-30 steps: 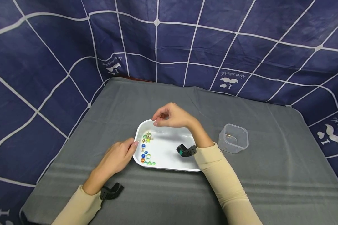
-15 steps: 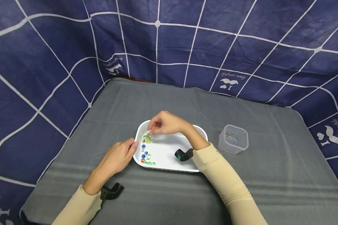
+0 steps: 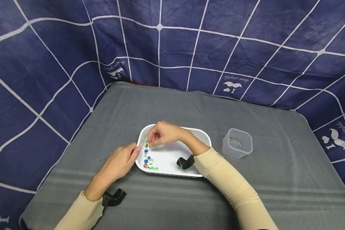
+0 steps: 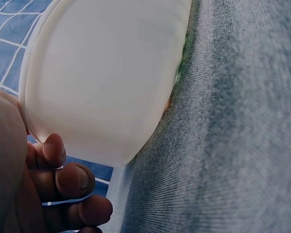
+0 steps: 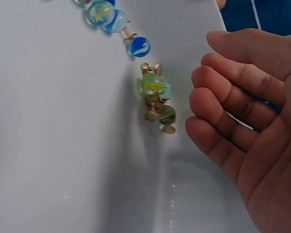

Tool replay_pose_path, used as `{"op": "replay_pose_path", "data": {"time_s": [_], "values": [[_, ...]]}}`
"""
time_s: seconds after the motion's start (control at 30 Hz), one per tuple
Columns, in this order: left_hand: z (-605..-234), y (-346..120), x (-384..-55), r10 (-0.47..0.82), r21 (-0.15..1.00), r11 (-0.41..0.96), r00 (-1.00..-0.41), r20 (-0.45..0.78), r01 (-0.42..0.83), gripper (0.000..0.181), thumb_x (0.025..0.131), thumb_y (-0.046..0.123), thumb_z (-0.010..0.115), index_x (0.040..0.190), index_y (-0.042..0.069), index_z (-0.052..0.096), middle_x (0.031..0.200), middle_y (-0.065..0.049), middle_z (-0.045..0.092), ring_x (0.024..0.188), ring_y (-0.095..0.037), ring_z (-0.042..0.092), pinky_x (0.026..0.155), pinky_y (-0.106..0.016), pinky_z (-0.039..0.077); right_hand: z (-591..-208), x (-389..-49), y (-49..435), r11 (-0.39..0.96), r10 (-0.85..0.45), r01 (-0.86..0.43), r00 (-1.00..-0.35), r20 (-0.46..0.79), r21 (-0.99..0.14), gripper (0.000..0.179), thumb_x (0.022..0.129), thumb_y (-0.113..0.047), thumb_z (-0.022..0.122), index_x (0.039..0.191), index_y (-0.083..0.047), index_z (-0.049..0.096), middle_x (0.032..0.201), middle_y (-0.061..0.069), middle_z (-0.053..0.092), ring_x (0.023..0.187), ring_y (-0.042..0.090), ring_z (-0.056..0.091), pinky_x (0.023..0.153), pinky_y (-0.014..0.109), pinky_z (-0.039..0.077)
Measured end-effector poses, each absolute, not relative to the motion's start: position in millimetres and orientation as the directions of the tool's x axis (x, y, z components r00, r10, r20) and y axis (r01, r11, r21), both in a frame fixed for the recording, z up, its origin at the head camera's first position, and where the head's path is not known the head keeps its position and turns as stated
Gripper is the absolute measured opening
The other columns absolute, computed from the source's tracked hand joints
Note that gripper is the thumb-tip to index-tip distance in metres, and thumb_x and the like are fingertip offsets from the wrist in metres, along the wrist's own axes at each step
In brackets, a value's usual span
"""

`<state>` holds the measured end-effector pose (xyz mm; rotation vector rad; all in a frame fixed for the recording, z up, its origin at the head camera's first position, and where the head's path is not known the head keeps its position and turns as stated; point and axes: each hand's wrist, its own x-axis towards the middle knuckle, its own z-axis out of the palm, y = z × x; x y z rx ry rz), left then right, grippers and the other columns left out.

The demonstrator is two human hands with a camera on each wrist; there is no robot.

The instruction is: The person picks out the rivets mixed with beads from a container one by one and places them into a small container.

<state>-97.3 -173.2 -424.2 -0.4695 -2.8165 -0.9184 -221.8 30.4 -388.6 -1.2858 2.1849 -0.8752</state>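
A white tray point(image 3: 172, 161) has several glass marbles point(image 3: 146, 151) and small gold spool-shaped pins along its left end. My left hand point(image 3: 116, 161) grips the tray's left rim, thumb on top; the left wrist view shows the other fingers point(image 4: 75, 179) curled beside the tray's outer wall. Over the tray's far left corner is my right hand point(image 3: 165, 132), partly covering a cluster there. In the right wrist view, its fingers are loosely bent, with nothing between them and the thumb. Beside them lie green marbles point(image 5: 153, 86) and gold pins point(image 5: 152, 116); a blue marble point(image 5: 138, 47) sits apart.
A clear square plastic container point(image 3: 238, 147) stands right of the tray, with a small gold pin point(image 3: 232, 140) inside. Grey cloth point(image 3: 276, 166) covers the table. A dark blue curtain point(image 3: 178, 44) with white lines hangs behind and at the sides.
My right hand has moved from above the tray's far rim down and towards me, to the marble and pin cluster at the left. The left hand has stayed on the rim.
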Motion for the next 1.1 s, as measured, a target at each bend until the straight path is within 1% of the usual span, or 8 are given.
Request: {"op": "replay_pose_path", "data": {"time_s": [0.37, 0.63, 0.87, 1.1], "values": [[-426, -174, -96, 0.249, 0.548, 0.762, -0.937, 0.244, 0.345, 0.029, 0.103, 0.020, 0.052, 0.075, 0.016, 0.048, 0.058, 0.007, 0.034, 0.052, -0.014, 0.037, 0.047, -0.033, 0.028, -395, -216, 23, 0.371, -0.903, -0.572, -0.406, -0.140, -0.732, 0.007, 0.086, -0.009, 0.077, 0.089, -0.005, 0.074, 0.073, -0.006, 0.066, 0.064, 0.002, 0.056, 0.064, 0.020, 0.048], [-425, -174, -97, 0.253, 0.551, 0.761, -0.938, 0.235, 0.343, 0.029, 0.103, 0.020, 0.052, 0.075, 0.015, 0.048, 0.058, 0.006, 0.035, 0.052, -0.014, 0.038, 0.047, -0.032, 0.028, -399, -214, 21, 0.369, -0.914, -0.580, -0.369, -0.170, -0.726, 0.007, 0.087, -0.006, 0.075, 0.091, -0.001, 0.073, 0.078, -0.003, 0.068, 0.069, 0.001, 0.058, 0.069, 0.020, 0.049], [-425, -174, -98, 0.255, 0.549, 0.761, -0.937, 0.237, 0.346, 0.029, 0.103, 0.020, 0.052, 0.075, 0.015, 0.047, 0.058, 0.006, 0.034, 0.052, -0.015, 0.038, 0.046, -0.033, 0.028, -403, -213, 17, 0.355, -0.922, -0.566, -0.342, -0.179, -0.744, 0.007, 0.087, -0.005, 0.075, 0.092, 0.000, 0.074, 0.077, -0.002, 0.069, 0.067, 0.002, 0.059, 0.068, 0.020, 0.050], [-426, -175, -98, 0.253, 0.551, 0.760, -0.938, 0.237, 0.344, 0.029, 0.103, 0.020, 0.052, 0.075, 0.016, 0.048, 0.058, 0.006, 0.035, 0.053, -0.016, 0.040, 0.047, -0.033, 0.030, -402, -211, 13, 0.349, -0.929, -0.571, -0.316, -0.194, -0.743, 0.003, 0.087, -0.004, 0.075, 0.085, -0.003, 0.075, 0.072, -0.005, 0.067, 0.063, 0.000, 0.055, 0.063, 0.018, 0.047]]}}
